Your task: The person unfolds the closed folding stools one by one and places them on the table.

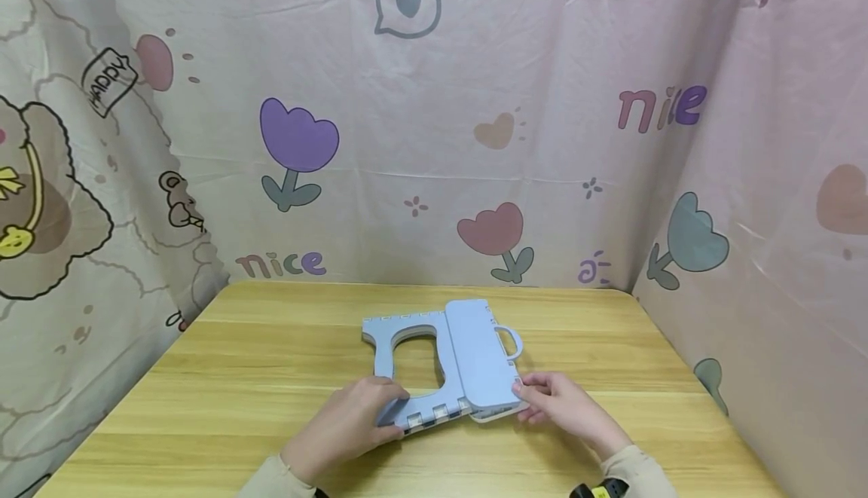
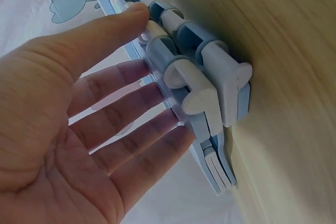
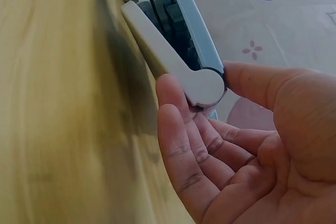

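Observation:
A folding step stool (image 1: 483,351), light blue with white parts, lies folded nearly flat on the wooden table. It has an arched opening in its left part and a small loop handle (image 1: 511,342) on its right side. My left hand (image 1: 353,419) holds its near left corner, the thumb (image 2: 137,17) on the hinged edge and the fingers over the blue panel. At the near right corner my right hand (image 1: 559,407) pinches the stool, with the thumb against the blue panel and fingers at the white end piece (image 3: 205,87). The hinge knuckles (image 2: 184,72) show close up in the left wrist view.
The wooden table (image 1: 271,347) spreads around the stool on all sides. Behind it and along both sides hangs a printed curtain (image 1: 407,106) with flowers and words. A dark band with a yellow part (image 1: 600,491) sits at the right wrist.

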### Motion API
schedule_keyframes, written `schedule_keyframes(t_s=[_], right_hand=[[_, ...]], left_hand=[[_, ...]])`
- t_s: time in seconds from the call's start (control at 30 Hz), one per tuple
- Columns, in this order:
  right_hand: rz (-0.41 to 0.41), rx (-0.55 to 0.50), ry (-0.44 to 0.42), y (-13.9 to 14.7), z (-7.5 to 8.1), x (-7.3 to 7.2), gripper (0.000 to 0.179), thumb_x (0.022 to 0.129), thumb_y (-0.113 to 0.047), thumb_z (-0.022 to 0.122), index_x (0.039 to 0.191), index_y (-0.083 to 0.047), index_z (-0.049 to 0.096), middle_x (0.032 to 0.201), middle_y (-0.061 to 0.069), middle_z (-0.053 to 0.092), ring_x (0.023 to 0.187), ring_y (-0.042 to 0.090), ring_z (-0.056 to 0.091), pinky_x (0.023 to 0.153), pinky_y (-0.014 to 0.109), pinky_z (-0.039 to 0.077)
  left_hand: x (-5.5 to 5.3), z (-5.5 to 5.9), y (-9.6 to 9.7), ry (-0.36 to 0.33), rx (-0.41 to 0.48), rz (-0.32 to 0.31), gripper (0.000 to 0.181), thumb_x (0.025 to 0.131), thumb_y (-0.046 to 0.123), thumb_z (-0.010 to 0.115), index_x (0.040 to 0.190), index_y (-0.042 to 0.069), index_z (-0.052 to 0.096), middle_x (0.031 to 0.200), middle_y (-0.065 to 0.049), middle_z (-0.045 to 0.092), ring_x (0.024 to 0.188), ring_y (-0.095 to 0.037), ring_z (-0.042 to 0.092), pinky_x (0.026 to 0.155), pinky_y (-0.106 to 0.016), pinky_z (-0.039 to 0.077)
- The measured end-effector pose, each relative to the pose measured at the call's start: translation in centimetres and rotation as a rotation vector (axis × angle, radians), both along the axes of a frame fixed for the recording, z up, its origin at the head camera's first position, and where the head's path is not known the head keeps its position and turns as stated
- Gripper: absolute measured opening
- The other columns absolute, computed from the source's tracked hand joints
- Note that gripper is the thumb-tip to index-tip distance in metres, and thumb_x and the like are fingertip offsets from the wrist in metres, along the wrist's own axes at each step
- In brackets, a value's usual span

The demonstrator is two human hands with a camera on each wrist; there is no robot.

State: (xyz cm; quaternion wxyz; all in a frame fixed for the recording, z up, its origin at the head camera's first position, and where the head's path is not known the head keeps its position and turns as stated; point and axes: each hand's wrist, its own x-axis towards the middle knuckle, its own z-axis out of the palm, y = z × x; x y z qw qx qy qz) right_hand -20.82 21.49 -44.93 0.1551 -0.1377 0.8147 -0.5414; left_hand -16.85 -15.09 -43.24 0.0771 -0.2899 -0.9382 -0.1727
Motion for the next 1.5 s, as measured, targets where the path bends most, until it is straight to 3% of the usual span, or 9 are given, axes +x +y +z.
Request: schedule_keyframes(t_s=[0.47, 0.73, 1.07, 1.5], right_hand=[[-0.003, 0.023, 0.1, 0.4, 3.5, 0.2, 0.052, 0.11, -0.026, 0.062, 0.137, 0.019, 0.056, 0.109, 0.018, 0.078, 0.091, 0.031, 0.078, 0.083, 0.04, 0.068], [-0.008, 0.048, 0.151, 0.1, 6.0, 0.5, 0.05, 0.109, -0.024, 0.063, 0.137, 0.017, 0.058, 0.107, 0.017, 0.079, 0.088, 0.023, 0.077, 0.077, 0.028, 0.066], [-0.041, 0.067, 0.203, -1.1, 8.7, 0.6, 0.05, 0.109, -0.029, 0.065, 0.136, 0.013, 0.062, 0.106, 0.015, 0.08, 0.085, 0.019, 0.077, 0.081, 0.034, 0.068], [-0.067, 0.046, 0.269, -1.8, 10.9, 1.5, 0.04, 0.108, -0.026, 0.066, 0.131, 0.006, 0.069, 0.105, 0.013, 0.079, 0.085, 0.018, 0.076, 0.078, 0.029, 0.066]], left_hand=[[-0.1, 0.2, 0.4, 0.011, 0.083, -0.025, 0.04, 0.082, 0.025, 0.094, 0.116, 0.012, 0.078, 0.109, 0.0, 0.079, 0.09, -0.007, 0.067, 0.077, -0.027, 0.059], [-0.2, 0.3, 0.4, -0.033, 0.15, -0.039, 0.042, 0.084, 0.022, 0.092, 0.121, 0.01, 0.076, 0.116, -0.005, 0.079, 0.094, -0.009, 0.07, 0.079, -0.026, 0.061], [-0.3, 0.3, 0.4, -0.044, 0.192, -0.044, 0.046, 0.087, 0.021, 0.09, 0.127, 0.005, 0.074, 0.126, -0.013, 0.078, 0.109, -0.025, 0.076, 0.09, -0.037, 0.067], [-0.6, 0.2, 0.5, -0.072, 0.253, -0.129, 0.048, 0.091, 0.019, 0.087, 0.132, 0.003, 0.07, 0.128, -0.016, 0.077, 0.107, -0.026, 0.079, 0.088, -0.032, 0.067]])
